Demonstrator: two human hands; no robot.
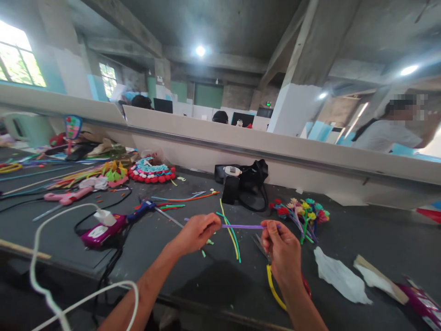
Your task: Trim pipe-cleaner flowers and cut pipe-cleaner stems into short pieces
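Note:
A purple pipe cleaner (241, 226) stretches level between my two hands above the dark table (361, 234). My left hand (199, 232) is closed in a pinch on its left end. My right hand (280, 246) is closed on its right end, fingers curled round it. Below and between the hands lie yellow and green pipe cleaners (234, 236). Just beyond my right hand rests a bunch of small pipe-cleaner flowers (303, 211) in several colours. A yellow pipe cleaner (274, 287) curves under my right wrist.
A purple glue gun (103, 230) with a white cord lies at the left. A black bag (246, 181) sits by the white partition (206, 138). White paper scraps (339, 276) lie at the right. Craft pieces crowd the far left. A person stands at the upper right.

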